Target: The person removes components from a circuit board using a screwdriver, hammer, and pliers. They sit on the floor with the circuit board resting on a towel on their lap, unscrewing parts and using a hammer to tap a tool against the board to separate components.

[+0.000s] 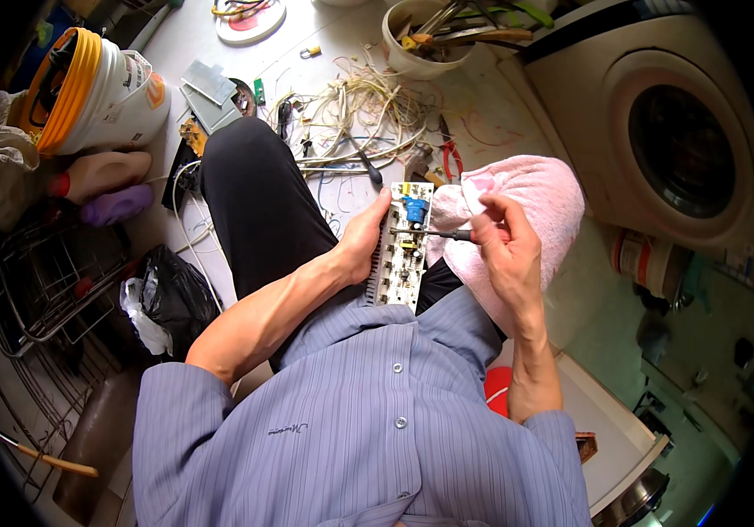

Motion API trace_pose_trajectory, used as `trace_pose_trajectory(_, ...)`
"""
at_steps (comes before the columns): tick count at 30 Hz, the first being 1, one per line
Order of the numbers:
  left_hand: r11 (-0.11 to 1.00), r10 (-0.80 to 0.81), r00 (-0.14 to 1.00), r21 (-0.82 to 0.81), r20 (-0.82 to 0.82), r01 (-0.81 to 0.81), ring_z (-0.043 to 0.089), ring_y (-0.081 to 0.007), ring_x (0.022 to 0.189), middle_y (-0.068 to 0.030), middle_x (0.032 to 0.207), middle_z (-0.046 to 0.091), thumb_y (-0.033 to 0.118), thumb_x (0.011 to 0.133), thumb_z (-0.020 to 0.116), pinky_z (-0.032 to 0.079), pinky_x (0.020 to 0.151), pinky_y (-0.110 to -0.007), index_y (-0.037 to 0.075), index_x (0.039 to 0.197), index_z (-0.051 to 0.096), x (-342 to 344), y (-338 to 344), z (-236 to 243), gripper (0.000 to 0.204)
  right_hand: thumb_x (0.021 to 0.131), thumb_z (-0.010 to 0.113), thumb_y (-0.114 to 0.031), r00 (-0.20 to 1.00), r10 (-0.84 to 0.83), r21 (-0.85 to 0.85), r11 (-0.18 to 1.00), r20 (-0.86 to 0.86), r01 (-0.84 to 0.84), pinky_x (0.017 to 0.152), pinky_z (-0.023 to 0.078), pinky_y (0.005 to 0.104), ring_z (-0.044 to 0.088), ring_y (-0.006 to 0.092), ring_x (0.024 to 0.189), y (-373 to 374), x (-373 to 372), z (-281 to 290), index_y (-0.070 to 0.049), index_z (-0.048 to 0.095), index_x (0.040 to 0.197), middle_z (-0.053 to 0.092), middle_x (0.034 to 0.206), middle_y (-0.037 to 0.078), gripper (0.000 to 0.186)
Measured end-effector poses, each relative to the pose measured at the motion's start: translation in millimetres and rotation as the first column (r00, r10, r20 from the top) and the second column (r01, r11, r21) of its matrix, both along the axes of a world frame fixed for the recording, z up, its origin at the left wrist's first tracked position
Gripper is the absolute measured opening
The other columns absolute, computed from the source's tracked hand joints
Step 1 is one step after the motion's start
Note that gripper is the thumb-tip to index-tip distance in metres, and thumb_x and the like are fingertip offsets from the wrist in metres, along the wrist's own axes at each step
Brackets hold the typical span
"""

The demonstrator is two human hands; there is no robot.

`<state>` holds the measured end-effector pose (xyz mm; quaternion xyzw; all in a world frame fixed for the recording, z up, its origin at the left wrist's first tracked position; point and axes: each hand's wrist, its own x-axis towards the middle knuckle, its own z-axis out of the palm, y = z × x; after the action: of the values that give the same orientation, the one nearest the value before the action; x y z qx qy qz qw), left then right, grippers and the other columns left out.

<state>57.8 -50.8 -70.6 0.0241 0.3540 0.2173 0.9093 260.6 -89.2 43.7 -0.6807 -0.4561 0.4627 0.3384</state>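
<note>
My left hand (361, 241) grips a circuit board (405, 274) by its left side, above my lap. The board stands lengthwise, with a blue part (415, 211) near its far end, yellow parts, and a dark ribbed strip along its left edge. In my right hand (511, 250) is a screwdriver (449, 234) with a dark handle. Its thin shaft points left across the board below the blue part; whether the tip touches is too small to tell. A pink towel (548, 189) covers my right knee, beside that hand.
Beyond my knees lie a tangle of pale wires (377, 110), red-handled pliers (452, 158) and a black-handled tool (372, 171). A tool bucket (408, 61) stands behind, a washing machine (605, 114) at right. Left are a white bucket (126, 101), bottles (118, 205) and a black bag (175, 294).
</note>
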Motion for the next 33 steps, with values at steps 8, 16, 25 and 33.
trace_pose_trajectory(8, 1.000, -0.018, 1.000, -0.004, -0.023, 0.018, 0.072, -0.0220, 0.088, -0.0098, 0.104, 0.073, 0.054, 0.109, 0.026, 0.061, 0.079, -0.041, 0.009, 0.129, 0.062, -3, 0, 0, 0.061, 0.090, 0.062, 0.000, 0.999, 0.021, 0.176, 0.984, 0.031, -0.026, 0.075, 0.051, 0.0248, 0.061, 0.0094, 0.077, 0, -6, -1, 0.001, 0.063, 0.118, 0.065, 0.097, 0.006, 0.028)
trace_pose_trajectory(16, 0.999, 0.021, 1.000, -0.028, -0.009, -0.021, 0.072, -0.0192, 0.080, -0.0069, 0.096, 0.074, 0.055, 0.108, 0.028, 0.062, 0.070, -0.038, 0.011, 0.125, 0.064, 0, 0, 5, 0.059, 0.090, 0.063, 0.000, 0.999, 0.010, 0.244, 0.969, 0.044, -0.021, 0.074, 0.052, 0.0263, 0.063, 0.0114, 0.078, -3, -9, 1, 0.000, 0.063, 0.117, 0.067, 0.094, 0.006, 0.027)
trace_pose_trajectory(25, 1.000, 0.010, 1.000, -0.028, -0.027, -0.011, 0.072, -0.0197, 0.080, -0.0078, 0.097, 0.074, 0.056, 0.108, 0.029, 0.061, 0.071, -0.038, 0.011, 0.125, 0.065, 1, 0, 7, 0.060, 0.093, 0.067, -0.007, 0.998, -0.043, 0.145, 0.989, 0.035, 0.038, 0.070, 0.053, 0.0275, 0.062, 0.0120, 0.071, -5, -4, -6, 0.000, 0.061, 0.122, 0.064, 0.096, 0.005, 0.030)
trace_pose_trajectory(33, 0.998, -0.041, 0.999, 0.041, 0.005, 0.041, 0.073, -0.0245, 0.097, -0.0122, 0.112, 0.073, 0.055, 0.108, 0.026, 0.060, 0.087, -0.043, 0.008, 0.134, 0.059, -1, -1, -1, 0.062, 0.087, 0.067, 0.001, 0.990, -0.104, -0.065, 0.993, -0.090, 0.099, 0.079, 0.050, 0.0240, 0.059, 0.0081, 0.086, -5, 14, -23, -0.001, 0.060, 0.123, 0.062, 0.105, 0.004, 0.036)
